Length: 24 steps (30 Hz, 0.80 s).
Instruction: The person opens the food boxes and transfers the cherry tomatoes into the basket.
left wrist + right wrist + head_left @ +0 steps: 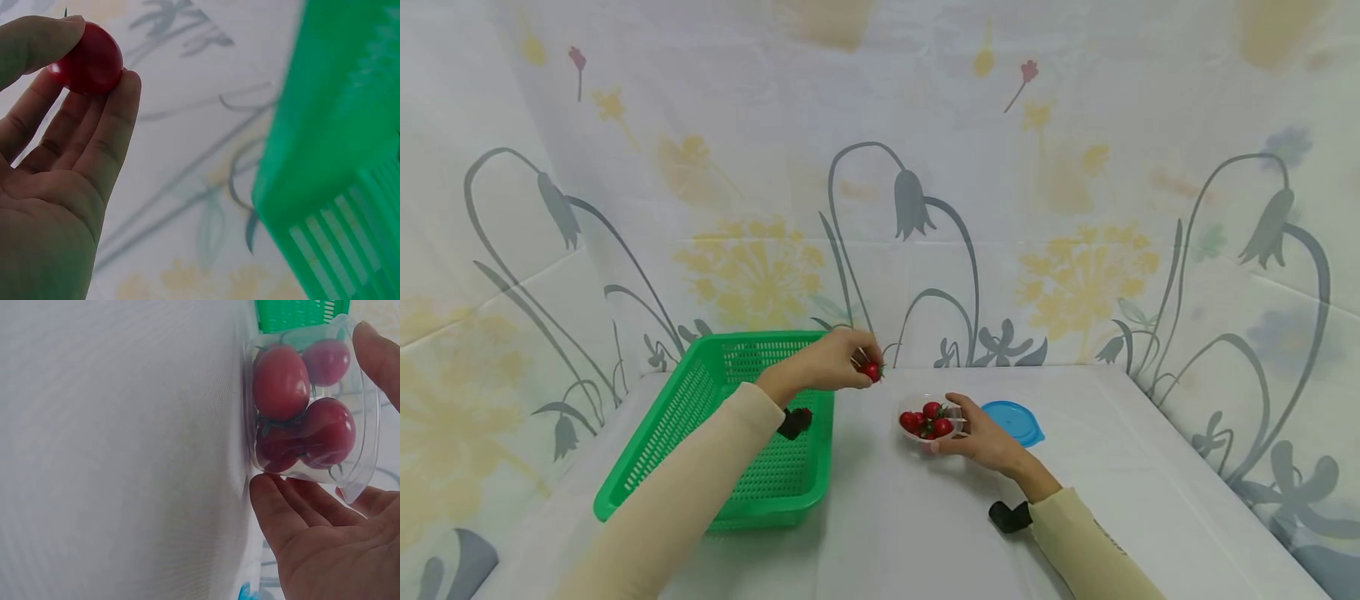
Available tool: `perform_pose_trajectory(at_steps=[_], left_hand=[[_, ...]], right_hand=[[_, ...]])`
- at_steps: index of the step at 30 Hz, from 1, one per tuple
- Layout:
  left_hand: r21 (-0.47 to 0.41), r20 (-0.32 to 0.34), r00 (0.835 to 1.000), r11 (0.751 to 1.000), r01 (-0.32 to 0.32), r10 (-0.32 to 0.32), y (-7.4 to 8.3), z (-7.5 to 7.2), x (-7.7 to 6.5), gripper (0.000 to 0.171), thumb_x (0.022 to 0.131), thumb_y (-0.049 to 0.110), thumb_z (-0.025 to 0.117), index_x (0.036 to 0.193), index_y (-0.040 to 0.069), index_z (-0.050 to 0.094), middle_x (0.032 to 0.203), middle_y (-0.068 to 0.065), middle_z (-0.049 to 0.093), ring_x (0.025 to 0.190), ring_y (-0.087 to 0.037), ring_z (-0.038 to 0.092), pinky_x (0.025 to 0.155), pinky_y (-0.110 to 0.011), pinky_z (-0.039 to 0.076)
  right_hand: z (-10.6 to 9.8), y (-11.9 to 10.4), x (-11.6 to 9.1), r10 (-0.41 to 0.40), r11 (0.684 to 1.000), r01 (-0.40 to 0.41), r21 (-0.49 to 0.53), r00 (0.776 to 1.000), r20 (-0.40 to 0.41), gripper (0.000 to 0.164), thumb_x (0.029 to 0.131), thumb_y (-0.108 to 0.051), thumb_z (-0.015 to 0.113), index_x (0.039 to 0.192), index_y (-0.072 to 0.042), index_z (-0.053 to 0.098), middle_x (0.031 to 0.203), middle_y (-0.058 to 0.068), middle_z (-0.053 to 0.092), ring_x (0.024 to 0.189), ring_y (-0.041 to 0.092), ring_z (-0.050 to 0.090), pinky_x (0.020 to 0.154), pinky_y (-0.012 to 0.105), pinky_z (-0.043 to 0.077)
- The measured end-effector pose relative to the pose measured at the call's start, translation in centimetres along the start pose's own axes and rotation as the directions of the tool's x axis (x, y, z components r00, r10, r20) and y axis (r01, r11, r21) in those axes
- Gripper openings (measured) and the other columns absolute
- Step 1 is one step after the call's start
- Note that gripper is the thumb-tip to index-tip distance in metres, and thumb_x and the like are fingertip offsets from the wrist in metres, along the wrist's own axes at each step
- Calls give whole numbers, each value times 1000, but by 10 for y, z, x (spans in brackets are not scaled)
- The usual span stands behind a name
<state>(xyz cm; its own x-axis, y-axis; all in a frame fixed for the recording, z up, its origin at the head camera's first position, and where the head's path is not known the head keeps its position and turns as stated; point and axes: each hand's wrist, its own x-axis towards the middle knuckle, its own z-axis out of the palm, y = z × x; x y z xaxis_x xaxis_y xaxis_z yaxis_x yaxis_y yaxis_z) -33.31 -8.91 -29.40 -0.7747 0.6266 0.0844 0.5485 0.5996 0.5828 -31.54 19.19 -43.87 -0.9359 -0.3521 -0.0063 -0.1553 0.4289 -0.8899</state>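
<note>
My left hand (pixel 835 360) pinches a red cherry tomato (pixel 871 372) between thumb and fingertips, in the air near the right rim of the green basket (pixel 829 475). In the left wrist view, the tomato (pixel 94 62) is smooth and round with a bit of green stem at the thumb. My right hand (pixel 985 440) holds a small clear plastic container (pixel 370 447) on the table, thumb on one side and fingers on the other. Several cherry tomatoes (pixel 281 382) with green stems lie inside it.
A blue plastic lid (pixel 1015 422) lies on the white tablecloth (pixel 910 525), just behind the right hand. The slotted basket stands on the left under my left forearm. A flower-printed cloth (pixel 880 275) hangs behind the table.
</note>
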Motion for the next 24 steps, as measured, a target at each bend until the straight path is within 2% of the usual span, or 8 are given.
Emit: perform_pose_trajectory(at_steps=[4,9,13,19,24], left_hand=[[-24,-40,998,999,46,-47,-21,-18,-20,21,85,4,67,105,6,63,99,-1,64,91,-16,62,78,-32,52],[-15,-25,994,994,110,-110,-47,-27,-38,24,85,5,67,108,4,64,99,-1,65,93,-17,61,80,-35,50],[9,0,986,986,165,-165,-70,-24,-46,25,84,3,68,109,3,65,98,-4,65,91,-19,61,78,-35,51],[54,29,961,961,273,-275,-105,-15,-54,21,83,-2,68,105,2,65,98,-8,63,91,-22,60,75,-35,51],[105,44,953,950,295,-301,-121,-7,-57,25,82,-2,69,107,-3,65,98,-9,64,94,-26,60,79,-39,52]], right_hand=[[0,1,1,2,1000,-2,-9,1000,0,95,77,-34,79,150,-9,23,145,17,35,133,45,34,101,55,38],[-1,2,3,-1,1000,1,-14,1000,0,94,78,-33,79,149,-9,24,145,16,36,132,44,36,101,55,38],[-2,2,2,-3,1000,3,-6,1000,-4,94,78,-33,79,149,-8,23,145,16,36,132,42,36,101,54,38],[0,2,1,3,1000,-3,0,1000,4,95,78,-33,79,150,-9,22,147,16,33,133,43,34,102,55,37],[0,1,1,1,1000,-1,-9,1000,-3,94,78,-33,79,150,-9,23,146,17,34,132,44,35,101,54,38]])
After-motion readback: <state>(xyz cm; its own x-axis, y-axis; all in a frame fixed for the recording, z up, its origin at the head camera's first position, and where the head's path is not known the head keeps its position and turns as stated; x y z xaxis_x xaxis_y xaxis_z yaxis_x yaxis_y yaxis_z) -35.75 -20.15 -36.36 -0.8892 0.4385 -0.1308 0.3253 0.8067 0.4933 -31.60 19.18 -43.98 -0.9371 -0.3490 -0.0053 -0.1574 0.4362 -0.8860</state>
